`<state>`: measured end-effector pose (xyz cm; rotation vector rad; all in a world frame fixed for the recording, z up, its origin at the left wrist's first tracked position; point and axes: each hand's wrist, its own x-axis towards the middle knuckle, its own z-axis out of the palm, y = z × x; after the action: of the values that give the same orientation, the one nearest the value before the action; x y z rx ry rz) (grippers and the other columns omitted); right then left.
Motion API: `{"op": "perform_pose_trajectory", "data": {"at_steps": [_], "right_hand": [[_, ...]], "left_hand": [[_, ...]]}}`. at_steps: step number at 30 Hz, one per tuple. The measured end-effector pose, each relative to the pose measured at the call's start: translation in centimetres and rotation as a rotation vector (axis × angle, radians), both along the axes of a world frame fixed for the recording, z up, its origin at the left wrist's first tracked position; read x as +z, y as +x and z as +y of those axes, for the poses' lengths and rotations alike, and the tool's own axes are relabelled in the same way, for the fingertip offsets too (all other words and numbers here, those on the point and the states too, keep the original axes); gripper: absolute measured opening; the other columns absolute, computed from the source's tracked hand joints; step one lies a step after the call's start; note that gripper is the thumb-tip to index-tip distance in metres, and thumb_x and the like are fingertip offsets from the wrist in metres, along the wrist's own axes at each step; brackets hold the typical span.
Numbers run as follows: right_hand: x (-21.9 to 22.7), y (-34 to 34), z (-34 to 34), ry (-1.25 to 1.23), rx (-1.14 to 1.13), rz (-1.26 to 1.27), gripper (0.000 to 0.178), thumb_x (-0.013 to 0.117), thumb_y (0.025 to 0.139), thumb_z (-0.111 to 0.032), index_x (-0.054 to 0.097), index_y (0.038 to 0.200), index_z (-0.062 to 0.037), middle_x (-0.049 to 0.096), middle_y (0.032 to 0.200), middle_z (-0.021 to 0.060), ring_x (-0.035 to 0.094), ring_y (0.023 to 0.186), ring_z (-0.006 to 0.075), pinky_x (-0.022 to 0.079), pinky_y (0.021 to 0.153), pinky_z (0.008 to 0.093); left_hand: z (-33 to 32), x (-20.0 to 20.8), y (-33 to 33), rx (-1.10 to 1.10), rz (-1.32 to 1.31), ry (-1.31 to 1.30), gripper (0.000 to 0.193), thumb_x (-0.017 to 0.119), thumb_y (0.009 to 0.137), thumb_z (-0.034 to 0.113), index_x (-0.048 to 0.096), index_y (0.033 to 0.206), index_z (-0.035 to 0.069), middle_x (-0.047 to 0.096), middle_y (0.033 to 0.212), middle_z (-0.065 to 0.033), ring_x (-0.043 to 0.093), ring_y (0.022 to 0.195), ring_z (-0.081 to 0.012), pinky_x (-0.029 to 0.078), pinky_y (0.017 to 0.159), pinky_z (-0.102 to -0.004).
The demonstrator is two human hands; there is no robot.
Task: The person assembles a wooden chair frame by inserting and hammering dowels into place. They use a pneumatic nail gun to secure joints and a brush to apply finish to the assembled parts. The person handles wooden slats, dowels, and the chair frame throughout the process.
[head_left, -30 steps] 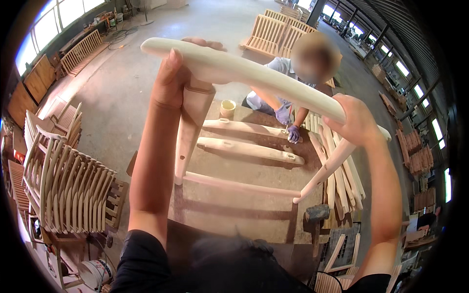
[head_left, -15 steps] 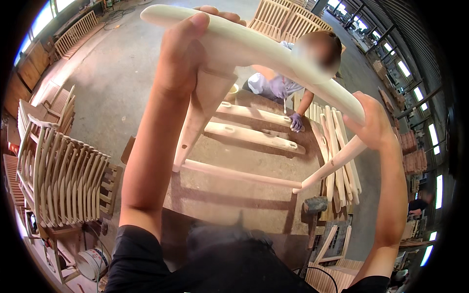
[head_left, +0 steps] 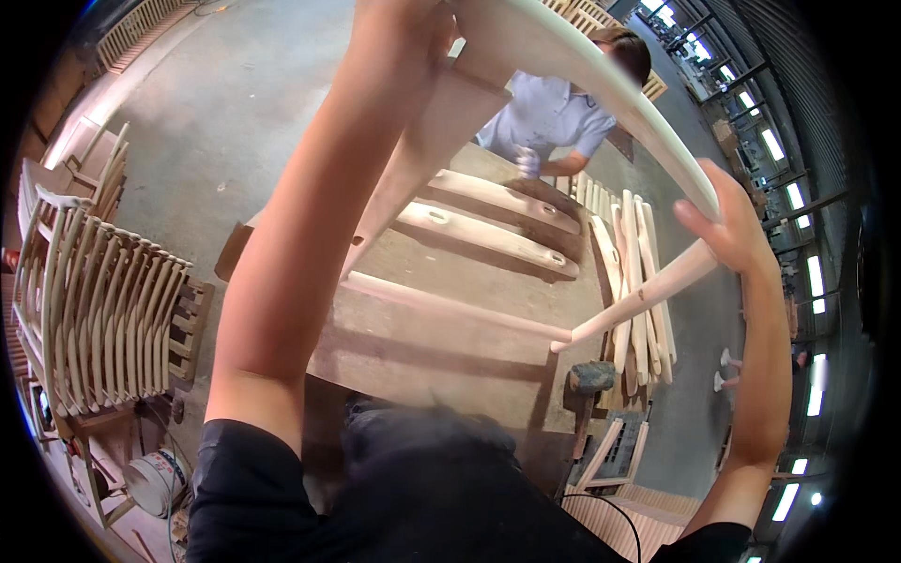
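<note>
A pale wooden chair-part frame (head_left: 648, 120) is held up before me: a thick curved top rail, two legs and a thin stretcher (head_left: 455, 308) low between them. My left hand (head_left: 408, 38) is closed around the left end of the top rail, partly cut off by the upper edge of the view. At the right end of that rail, where it meets the right leg (head_left: 648, 296), my right hand (head_left: 732, 220) grips with thumb and fingers on opposite sides. Two slotted wooden pieces (head_left: 488, 239) lie on the worktable (head_left: 422, 361) beyond the stretcher.
Across the table stands a co-worker (head_left: 554, 117) wearing gloves. A dark-headed mallet (head_left: 591, 377) rests near the table's right corner, beside a pile of wooden sticks (head_left: 633, 281). Stacked curved frames (head_left: 113, 310) stand on the left, with a white bucket (head_left: 155, 483) below.
The frame has risen in view, and its left end and my left hand have shifted up and right. The co-worker has straightened and drawn a gloved hand back from the slotted pieces.
</note>
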<state>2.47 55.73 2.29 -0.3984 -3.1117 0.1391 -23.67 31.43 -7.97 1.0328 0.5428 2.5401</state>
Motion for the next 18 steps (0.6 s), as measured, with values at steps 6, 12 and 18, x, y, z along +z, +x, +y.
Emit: {"op": "perform_pose_trajectory", "data": {"at_steps": [6,12,18], "right_hand": [[5.3,-9.1,-1.4,0.166,0.282,0.168,0.09,0.022,0.102,-0.077,0.061,0.143,-0.0085,0.056,0.152,0.0134,0.046,0.146,0.0274,0.03,0.125,0.0453],[6.7,-16.5,-7.1,-0.068,0.167,0.54,0.085,0.024,0.105,-0.072,0.062,0.138,-0.0031,0.062,0.138,0.015,0.053,0.133,0.0256,0.037,0.116,0.0428],[-2.8,-19.3,-8.6,-0.433,0.088,0.344,0.081,0.026,0.108,-0.066,0.062,0.132,0.0023,0.067,0.124,0.0165,0.06,0.119,0.0239,0.044,0.107,0.0403]], "left_hand": [[1.2,-0.6,-1.1,0.155,0.051,-0.07,0.034,0.064,0.089,0.025,0.071,0.108,-0.002,0.071,0.103,-0.0113,0.067,0.096,-0.0193,0.052,0.086,-0.0352],[-1.6,0.7,0.6,0.082,-0.054,-0.137,0.032,0.066,0.089,0.02,0.068,0.112,-0.001,0.071,0.1,-0.0092,0.067,0.089,-0.0169,0.053,0.079,-0.0311],[-2.2,0.4,1.5,0.054,-0.158,-0.087,0.029,0.064,0.087,0.014,0.068,0.11,-0.002,0.07,0.098,-0.0084,0.067,0.089,-0.0162,0.054,0.078,-0.0315]]}}
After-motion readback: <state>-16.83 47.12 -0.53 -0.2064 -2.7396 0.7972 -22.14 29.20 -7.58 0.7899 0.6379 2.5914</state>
